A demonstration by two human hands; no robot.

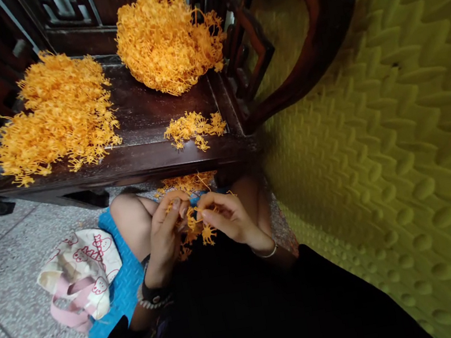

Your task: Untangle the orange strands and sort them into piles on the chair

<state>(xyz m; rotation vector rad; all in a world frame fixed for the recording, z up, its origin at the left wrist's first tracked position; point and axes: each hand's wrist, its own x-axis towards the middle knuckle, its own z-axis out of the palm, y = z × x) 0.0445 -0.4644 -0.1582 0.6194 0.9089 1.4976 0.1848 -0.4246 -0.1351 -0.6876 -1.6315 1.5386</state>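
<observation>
My left hand (167,233) and my right hand (229,217) meet over my lap, both pinched on a small cluster of orange plastic pieces (197,228). The fingers of each hand are curled round the tangle. More orange pieces (187,183) lie just beyond my hands, under the seat's edge. On the dark wooden chair seat (142,113) ahead lie a wide flat heap of orange pieces (56,113) at the left, a tall round heap (166,34) at the back, and a small scatter (195,128) near the front edge.
A white cloth bag with pink handles (79,274) lies on the speckled floor at my left, beside a blue mat (120,290). A yellow-green padded surface (401,162) fills the right side. The chair's curved armrest (305,23) rises at the right.
</observation>
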